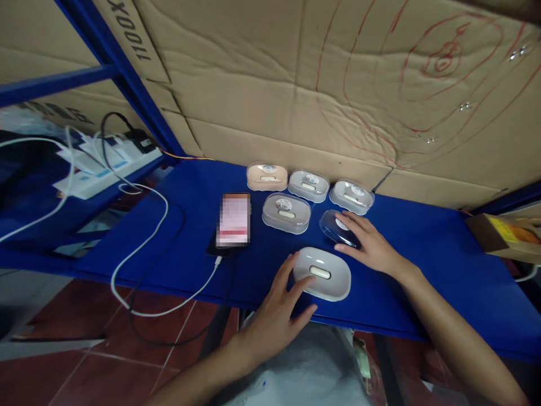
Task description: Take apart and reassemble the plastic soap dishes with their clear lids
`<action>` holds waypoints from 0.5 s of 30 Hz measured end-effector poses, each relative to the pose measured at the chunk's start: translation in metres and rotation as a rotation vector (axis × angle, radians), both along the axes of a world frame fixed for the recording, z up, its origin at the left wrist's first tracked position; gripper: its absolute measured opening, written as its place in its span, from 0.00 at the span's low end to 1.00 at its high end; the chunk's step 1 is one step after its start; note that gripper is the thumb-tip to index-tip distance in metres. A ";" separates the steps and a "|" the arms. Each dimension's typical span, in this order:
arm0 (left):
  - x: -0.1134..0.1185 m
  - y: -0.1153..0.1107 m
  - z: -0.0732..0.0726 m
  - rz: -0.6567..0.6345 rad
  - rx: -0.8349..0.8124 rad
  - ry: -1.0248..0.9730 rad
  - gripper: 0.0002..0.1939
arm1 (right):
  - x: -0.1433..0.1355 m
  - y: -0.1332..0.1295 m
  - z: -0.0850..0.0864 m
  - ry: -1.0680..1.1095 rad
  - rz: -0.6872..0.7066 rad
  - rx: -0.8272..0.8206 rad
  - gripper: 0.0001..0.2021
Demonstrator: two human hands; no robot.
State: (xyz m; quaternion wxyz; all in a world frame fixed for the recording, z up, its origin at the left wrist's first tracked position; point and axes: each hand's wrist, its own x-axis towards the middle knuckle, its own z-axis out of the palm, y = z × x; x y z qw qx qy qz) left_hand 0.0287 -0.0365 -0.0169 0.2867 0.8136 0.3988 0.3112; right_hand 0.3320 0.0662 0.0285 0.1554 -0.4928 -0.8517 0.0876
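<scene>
Our left hand (279,307), at the lower centre of the frame, is unclenched, its fingers spread over the left side of the uncovered grey dish (333,282); we cannot tell whether every fingertip touches it. That dish lies on the blue table (422,242), just right of the frame's lower centre. Right of centre, our right hand (374,245) spans the clear lid (327,225), thumb at its lower edge and fingers over its upper part, though we cannot tell how firmly it grips.

Above centre, we see a peach dish (267,183) and three grey covered dishes (286,217) under clear covers. Left of them lies a phone (233,220), joined to a white cable (122,282) that loops toward the power strip (91,181) at the left of the frame.
</scene>
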 end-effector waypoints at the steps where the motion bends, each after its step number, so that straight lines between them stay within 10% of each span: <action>1: 0.001 0.000 -0.001 0.010 0.012 0.018 0.23 | 0.005 0.009 -0.007 -0.048 -0.031 0.014 0.38; 6: 0.003 0.000 -0.005 0.039 0.033 0.028 0.13 | 0.009 0.024 -0.020 -0.194 -0.100 0.088 0.36; 15: -0.003 0.003 -0.001 0.047 -0.019 -0.125 0.12 | -0.044 -0.067 0.017 -0.009 0.326 0.012 0.29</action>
